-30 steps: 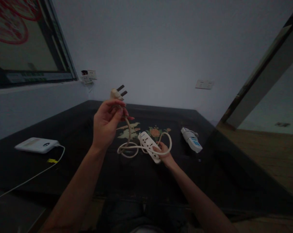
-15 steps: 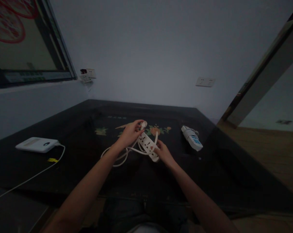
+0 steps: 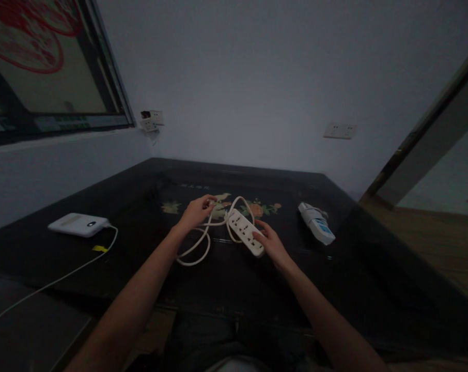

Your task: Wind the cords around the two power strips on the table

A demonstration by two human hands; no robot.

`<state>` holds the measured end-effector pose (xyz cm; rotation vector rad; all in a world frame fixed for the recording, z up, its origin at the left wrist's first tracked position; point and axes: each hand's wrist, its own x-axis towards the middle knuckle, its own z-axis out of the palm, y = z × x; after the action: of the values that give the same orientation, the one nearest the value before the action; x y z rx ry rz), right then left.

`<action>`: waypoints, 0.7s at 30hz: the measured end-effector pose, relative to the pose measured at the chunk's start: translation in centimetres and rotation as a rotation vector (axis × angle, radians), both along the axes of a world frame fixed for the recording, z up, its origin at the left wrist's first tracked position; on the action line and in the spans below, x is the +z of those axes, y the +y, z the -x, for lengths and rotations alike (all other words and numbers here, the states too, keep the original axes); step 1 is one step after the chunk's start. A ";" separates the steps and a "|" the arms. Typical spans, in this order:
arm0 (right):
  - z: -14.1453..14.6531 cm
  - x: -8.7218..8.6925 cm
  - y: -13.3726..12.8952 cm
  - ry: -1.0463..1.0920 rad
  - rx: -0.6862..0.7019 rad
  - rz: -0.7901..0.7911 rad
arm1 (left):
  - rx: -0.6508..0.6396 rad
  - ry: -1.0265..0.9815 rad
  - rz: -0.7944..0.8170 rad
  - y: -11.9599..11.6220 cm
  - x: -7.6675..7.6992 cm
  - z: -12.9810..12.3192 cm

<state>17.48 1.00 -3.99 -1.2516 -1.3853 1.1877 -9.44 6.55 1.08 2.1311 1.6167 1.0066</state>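
A white power strip (image 3: 243,231) lies at a slant on the dark table, its sockets facing up. Wrapped round its near right end is my right hand (image 3: 271,242), thumb on top and fingers along the far side. My left hand (image 3: 197,212), to the left of the strip, pinches the plug (image 3: 211,203) at the end of the white cord; fingers partly cover it. The cord (image 3: 198,263) runs down from the plug in loose loops on the table, and another loop arches over the strip's far end.
To the right lies a second power strip (image 3: 316,223) with its cord wound round it. A white device (image 3: 79,224) with a thin cable and a yellow tag (image 3: 99,248) rests at the left. Wall sockets (image 3: 340,130) sit above the black table (image 3: 234,294), printed with flowers.
My left hand has drawn the plug leftward, away from the strip's far end. The cord's loop has shifted to that end. My right hand stays on the strip; the view has turned slightly left.
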 end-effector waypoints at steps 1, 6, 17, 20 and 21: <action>-0.1 0.1 0.0 0.001 0.001 -0.002 | 0.016 0.000 0.007 0.0 -0.2 0.7; -0.1 0.6 0.0 -0.002 0.041 0.012 | 0.025 0.025 0.064 -0.4 -2.4 3.1; -0.3 3.1 0.0 -0.096 0.176 0.045 | 0.022 0.331 -0.044 -11.0 -1.8 3.5; -0.4 3.6 0.1 -0.118 0.193 0.049 | -0.056 0.399 0.029 -12.8 -2.8 3.8; -0.6 3.7 0.1 -0.118 0.201 0.054 | -0.078 0.388 0.040 -12.8 -3.2 3.8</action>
<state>18.06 1.07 -0.25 -1.2599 -1.6053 1.3128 -13.24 -6.24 -2.12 2.4532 1.6804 0.5543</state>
